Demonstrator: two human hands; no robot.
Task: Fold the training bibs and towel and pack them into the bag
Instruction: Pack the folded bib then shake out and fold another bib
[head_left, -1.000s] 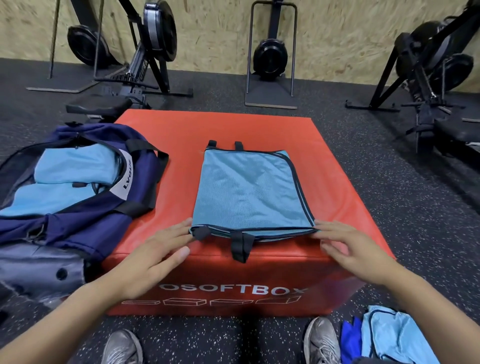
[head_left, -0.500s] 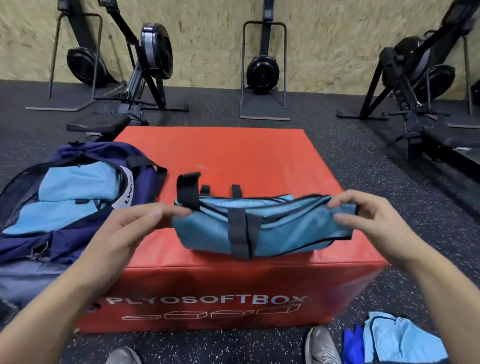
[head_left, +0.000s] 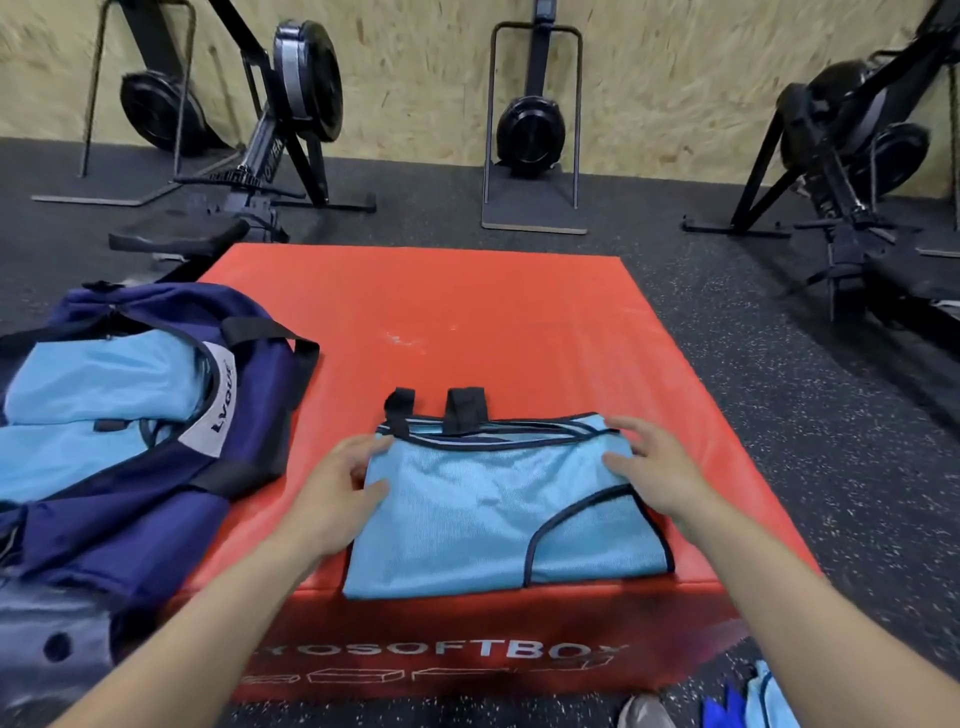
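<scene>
A light blue training bib (head_left: 493, 509) with dark trim lies folded in half on the near part of the red soft plyo box (head_left: 467, 317), its black straps pointing away from me. My left hand (head_left: 337, 488) pinches the bib's upper left edge between thumb and fingers. My right hand (head_left: 654, 467) rests on the upper right corner with fingers spread. The open navy bag (head_left: 254, 415) lies at the left, partly on the box, with folded light blue bibs (head_left: 104, 379) inside.
More blue fabric (head_left: 758, 701) lies on the floor at the bottom right beside my shoe (head_left: 644, 714). Rowing machines (head_left: 291, 104) stand along the back wall and at the right (head_left: 852, 135). The floor is dark speckled rubber.
Both hands lifted the bib's near edge and carried it away from me, folding the bib in half. It now lies flat, shorter and wider-looking, with my hands at its far corners.
</scene>
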